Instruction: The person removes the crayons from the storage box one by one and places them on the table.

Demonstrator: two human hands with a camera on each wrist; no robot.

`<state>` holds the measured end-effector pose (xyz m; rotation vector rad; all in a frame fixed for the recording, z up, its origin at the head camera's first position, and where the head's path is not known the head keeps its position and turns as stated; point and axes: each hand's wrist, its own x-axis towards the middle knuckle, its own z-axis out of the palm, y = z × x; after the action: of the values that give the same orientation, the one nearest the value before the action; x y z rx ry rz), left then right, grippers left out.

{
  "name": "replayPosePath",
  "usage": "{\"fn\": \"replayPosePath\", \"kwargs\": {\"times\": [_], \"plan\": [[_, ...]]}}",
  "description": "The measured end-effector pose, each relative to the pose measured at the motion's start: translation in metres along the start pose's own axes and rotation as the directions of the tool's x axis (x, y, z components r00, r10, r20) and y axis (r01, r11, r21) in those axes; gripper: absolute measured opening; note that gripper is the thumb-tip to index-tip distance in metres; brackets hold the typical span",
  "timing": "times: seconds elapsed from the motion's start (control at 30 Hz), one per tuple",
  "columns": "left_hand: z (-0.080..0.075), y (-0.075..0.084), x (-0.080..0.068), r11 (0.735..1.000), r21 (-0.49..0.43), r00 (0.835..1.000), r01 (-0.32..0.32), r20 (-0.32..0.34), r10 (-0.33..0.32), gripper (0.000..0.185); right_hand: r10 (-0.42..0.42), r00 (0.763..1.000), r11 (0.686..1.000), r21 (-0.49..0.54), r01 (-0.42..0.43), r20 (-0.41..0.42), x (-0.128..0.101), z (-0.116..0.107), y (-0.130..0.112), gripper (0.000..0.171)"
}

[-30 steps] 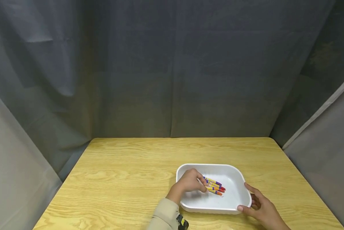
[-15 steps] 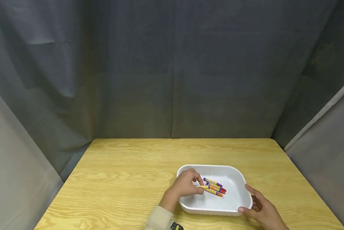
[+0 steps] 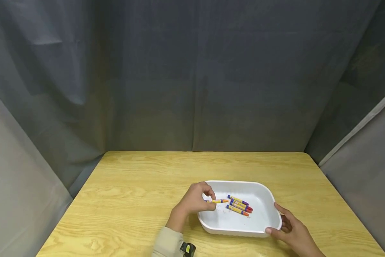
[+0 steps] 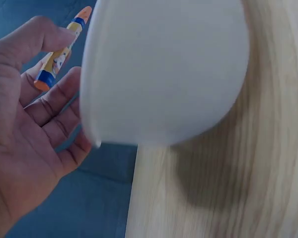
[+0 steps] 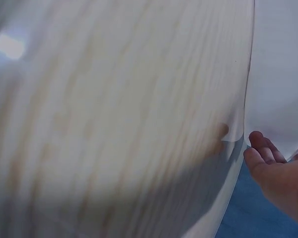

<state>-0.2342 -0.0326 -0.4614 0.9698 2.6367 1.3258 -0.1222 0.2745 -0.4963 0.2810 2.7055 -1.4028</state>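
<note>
My left hand [image 3: 192, 200] pinches an orange crayon [image 4: 58, 60] between thumb and fingers, over the left end of a white tray [image 3: 216, 223]. The crayon has a yellow wrapper with blue bands, and its orange tip points right in the head view. Inside the tray lie several more crayons side by side: a purple crayon [image 3: 238, 200], red ones partly overlapping, and an orange crayon [image 3: 237, 210] nearest me. My right hand [image 3: 293, 232] grips the tray's right end, thumb at the front corner and other fingers along the outer wall.
The tray stands on a wood-grain table [image 3: 131, 200], right of its middle. A dark grey curtain [image 3: 192, 78] hangs behind the table, and paler panels flank both sides. Small specks of debris dot the tray floor.
My left hand has lifted the orange crayon off the others and moved left with it, to the tray's left rim. The right hand has kept its hold on the tray.
</note>
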Motion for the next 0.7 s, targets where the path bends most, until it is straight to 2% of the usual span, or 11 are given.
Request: {"fn": "replayPosePath", "kwargs": {"times": [0.13,0.3,0.53,0.7], "plan": [[-0.011,-0.005,-0.003,0.999,-0.028,0.999,0.037,-0.023,-0.038,0.015,-0.041,0.999,0.999,0.006,0.041,-0.003,0.001,-0.001,0.0,0.095],[-0.025,-0.014,-0.007,0.996,-0.066,0.997,0.054,-0.053,-0.057,0.014,-0.08,0.996,0.997,0.013,0.081,-0.024,0.003,-0.001,0.0,0.093],[-0.037,-0.032,-0.015,0.995,-0.065,0.994,0.079,-0.07,-0.083,0.013,0.0,1.0,1.0,-0.017,0.0,0.006,0.002,0.0,0.002,0.1],[-0.05,-0.046,-0.019,0.993,-0.072,0.99,0.093,-0.101,-0.1,0.014,-0.021,1.0,1.0,0.002,0.021,0.005,0.004,0.001,0.001,0.096]]}}
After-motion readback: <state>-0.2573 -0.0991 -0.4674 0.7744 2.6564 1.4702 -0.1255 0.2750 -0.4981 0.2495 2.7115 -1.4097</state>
